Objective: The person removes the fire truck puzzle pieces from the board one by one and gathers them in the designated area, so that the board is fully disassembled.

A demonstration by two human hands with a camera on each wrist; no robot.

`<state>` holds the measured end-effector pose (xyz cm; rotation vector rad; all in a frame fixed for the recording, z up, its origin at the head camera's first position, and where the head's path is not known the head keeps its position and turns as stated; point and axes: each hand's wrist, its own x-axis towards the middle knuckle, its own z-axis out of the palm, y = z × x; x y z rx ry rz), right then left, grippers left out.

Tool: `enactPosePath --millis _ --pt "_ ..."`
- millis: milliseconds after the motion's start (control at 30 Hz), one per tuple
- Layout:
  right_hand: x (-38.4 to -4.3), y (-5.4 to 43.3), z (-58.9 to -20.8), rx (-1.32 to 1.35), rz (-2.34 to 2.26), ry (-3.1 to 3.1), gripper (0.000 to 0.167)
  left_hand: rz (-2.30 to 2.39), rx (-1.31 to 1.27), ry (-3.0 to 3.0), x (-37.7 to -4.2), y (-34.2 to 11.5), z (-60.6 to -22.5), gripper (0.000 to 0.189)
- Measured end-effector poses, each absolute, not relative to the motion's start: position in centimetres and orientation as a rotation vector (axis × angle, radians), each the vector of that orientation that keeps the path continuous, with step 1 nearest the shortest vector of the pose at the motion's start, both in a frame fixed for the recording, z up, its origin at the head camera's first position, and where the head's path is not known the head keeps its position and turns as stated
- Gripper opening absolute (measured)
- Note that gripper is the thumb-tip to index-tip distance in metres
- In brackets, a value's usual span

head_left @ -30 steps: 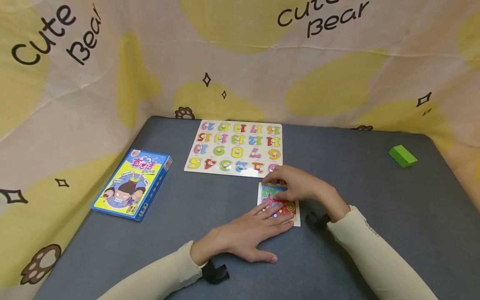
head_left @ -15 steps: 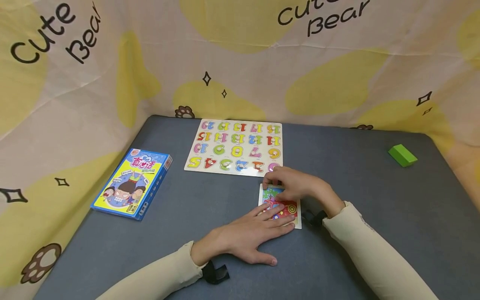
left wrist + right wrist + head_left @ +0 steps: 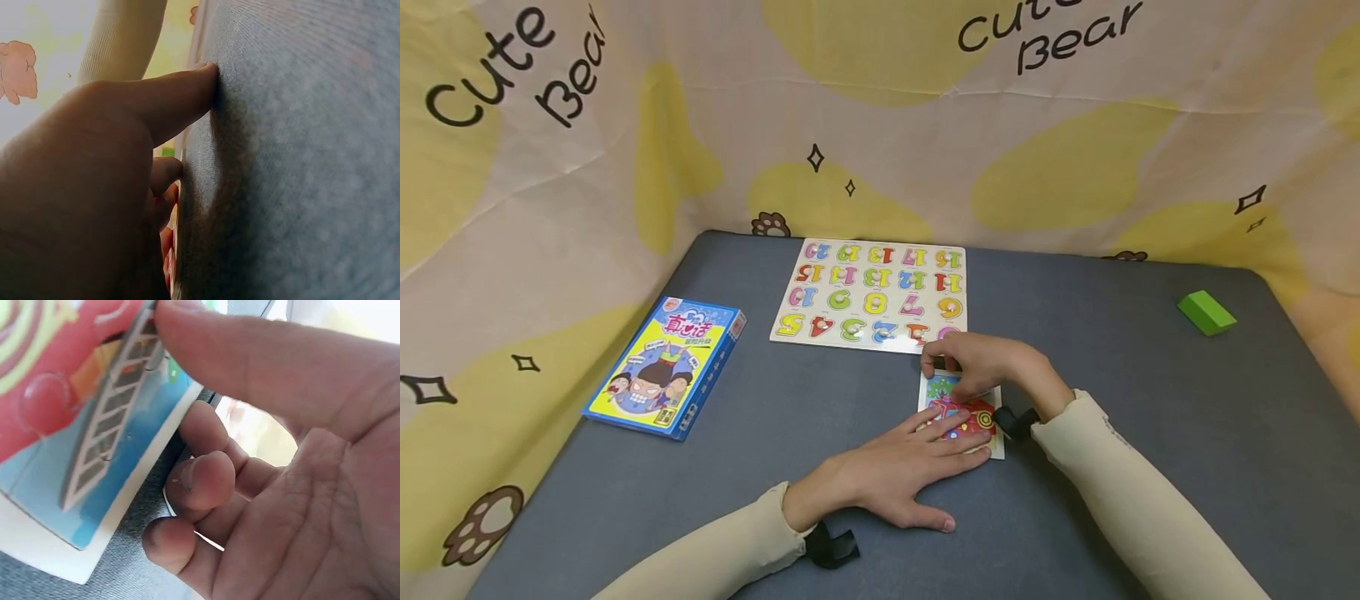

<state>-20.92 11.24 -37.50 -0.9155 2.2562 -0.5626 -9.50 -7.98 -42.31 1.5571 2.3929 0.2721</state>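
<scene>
A small jigsaw puzzle (image 3: 940, 387) with a red vehicle picture and white border lies on the dark table, partly covered by both hands. My left hand (image 3: 898, 479) lies flat with spread, straight fingers on its near part; the thumb rests on the table. At the far edge, my right hand (image 3: 988, 367) has its thumb on the picture and its other fingers curled down at the border. The right wrist view shows the ladder printed on the puzzle (image 3: 109, 437) beside the thumb (image 3: 206, 350). From the left wrist, the left hand (image 3: 87, 169) hides most of the puzzle.
A number board (image 3: 820, 298) with colourful digits lies just beyond the right hand. At the left is a blue and yellow card box (image 3: 655, 375). A green block (image 3: 1206, 312) sits at the far right. Patterned cloth (image 3: 880, 125) hangs behind the table.
The puzzle has shifted slightly towards me. My right wrist and forearm have swung a little to the left, its fingers staying at the far edge. The left hand stays put.
</scene>
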Motion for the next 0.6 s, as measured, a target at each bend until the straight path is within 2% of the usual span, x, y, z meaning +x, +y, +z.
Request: enactPosePath --millis 600 --pt "-21.2 9.7 -37.1 -0.878 -0.441 2.263 0.037 0.295 1.551 2.389 -9.6 -8.0 -42.5 0.085"
